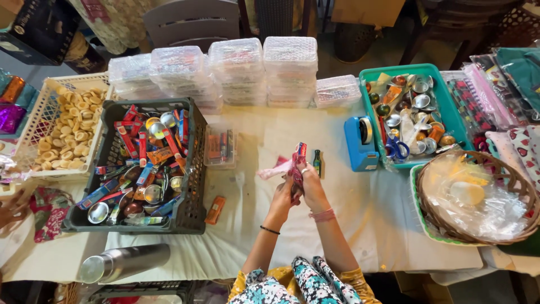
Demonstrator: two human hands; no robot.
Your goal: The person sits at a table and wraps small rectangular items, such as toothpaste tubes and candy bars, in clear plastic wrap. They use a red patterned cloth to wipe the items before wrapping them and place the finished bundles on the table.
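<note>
My left hand and my right hand are pressed together above the white-covered table. Between them they grip a small red and blue packet along with a crumpled clear wrapper that sticks out to the left. A ring shows on my right hand, a pink thread band on its wrist, and a dark bangle on my left wrist. A tiny dark green bottle stands upright on the cloth just right of the packet.
A dark crate of packets and metal bowls stands left, a white basket of biscuits beyond it. Stacked clear boxes line the back. A teal tray, blue tape dispenser, wicker basket, steel flask and orange packet surround.
</note>
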